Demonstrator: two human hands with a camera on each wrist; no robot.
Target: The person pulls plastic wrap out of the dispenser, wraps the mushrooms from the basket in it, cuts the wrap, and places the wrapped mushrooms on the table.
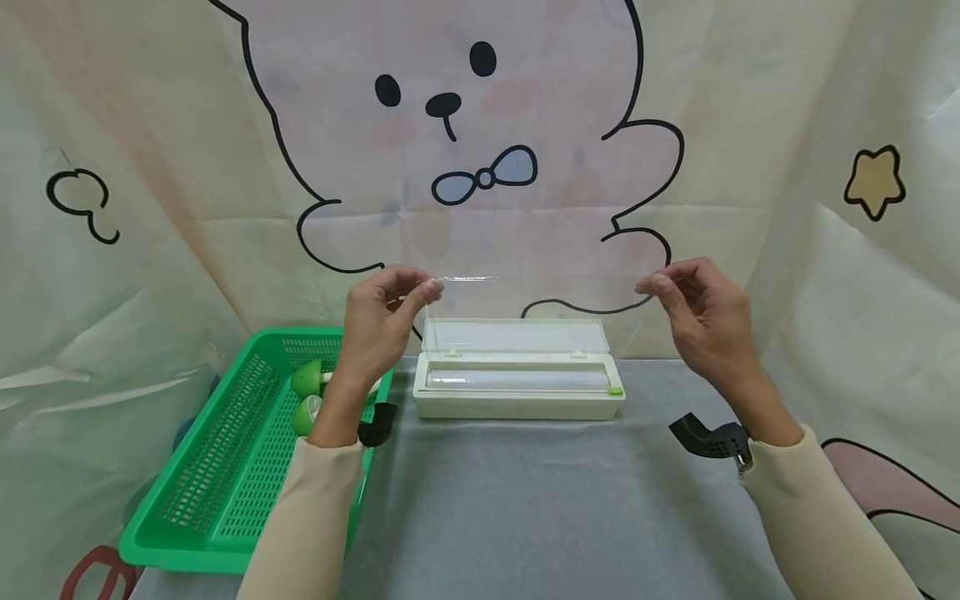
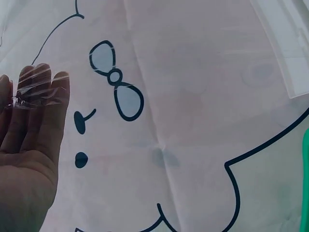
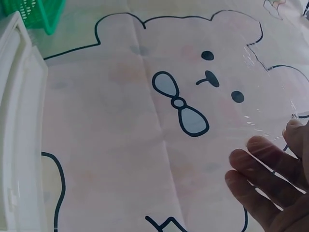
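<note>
A thin clear sheet of plastic wrap (image 1: 468, 278) stretches between both hands in the air, above and behind a white wrap dispenser (image 1: 517, 408). My left hand (image 1: 378, 325) pinches its left end between thumb and fingertips; bunched film (image 2: 38, 99) crosses those fingers in the left wrist view. At the other end, my right hand (image 1: 708, 317) pinches the film with thumb and forefinger, while its other fingers (image 3: 260, 166) extend loosely. The dispenser's clear lid (image 1: 517, 336) is raised, and a roll of wrap (image 1: 517, 380) lies inside. A small green slider (image 1: 615, 391) sits at its right end.
A green perforated basket (image 1: 247, 560) stands on the left, under the left forearm, holding green-and-white pieces (image 1: 306, 379). Grey cloth (image 1: 540, 500) covers the table. A printed curtain (image 1: 555, 233) hangs close behind. A red loop-shaped handle (image 1: 97, 571) shows at the lower left.
</note>
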